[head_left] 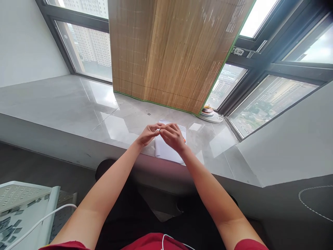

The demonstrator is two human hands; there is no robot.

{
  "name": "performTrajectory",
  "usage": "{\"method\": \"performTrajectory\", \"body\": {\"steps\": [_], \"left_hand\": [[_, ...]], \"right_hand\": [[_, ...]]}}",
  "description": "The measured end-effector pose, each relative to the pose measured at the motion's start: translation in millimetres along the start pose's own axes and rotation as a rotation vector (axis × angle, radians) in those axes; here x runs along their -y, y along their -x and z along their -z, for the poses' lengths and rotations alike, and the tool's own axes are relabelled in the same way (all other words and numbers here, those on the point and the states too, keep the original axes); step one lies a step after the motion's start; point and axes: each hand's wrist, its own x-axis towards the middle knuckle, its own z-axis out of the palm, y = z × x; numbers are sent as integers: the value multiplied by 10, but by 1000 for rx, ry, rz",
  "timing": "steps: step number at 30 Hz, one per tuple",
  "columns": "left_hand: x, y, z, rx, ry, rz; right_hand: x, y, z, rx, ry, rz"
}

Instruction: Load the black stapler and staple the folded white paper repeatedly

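My left hand (pixel 149 134) and my right hand (pixel 172 136) meet fingertip to fingertip over the windowsill. Both are closed in a pinch around something small that I cannot make out; only a tiny bit shows between the fingers. Beneath them lies a white sheet of paper (pixel 168 150), possibly more than one, with faint print near its top right corner. A small orange-red thing (pixel 184 140) peeks out beside my right hand, mostly hidden by it.
The grey tiled windowsill (pixel 104 119) runs across in front of me. A bamboo blind (pixel 171 52) hangs down to it. Stacked round items (pixel 208 113) stand in the right corner by the window. A white perforated rack (pixel 26 198) and a white cable (pixel 44 219) are at lower left.
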Motion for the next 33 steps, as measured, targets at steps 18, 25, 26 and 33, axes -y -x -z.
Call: {"method": "performTrajectory", "body": {"steps": [18, 25, 26, 33], "left_hand": [[113, -118, 216, -735, 322, -39], [99, -129, 207, -716, 249, -14], [101, -128, 212, -713, 245, -12], [159, -236, 332, -753, -249, 59]], "right_hand": [[-2490, 919, 196, 18, 78, -1045], [-2499, 988, 27, 100, 91, -1053], [-2509, 1001, 75, 91, 106, -1070], [-2232, 1342, 455, 217, 119, -1173]]}}
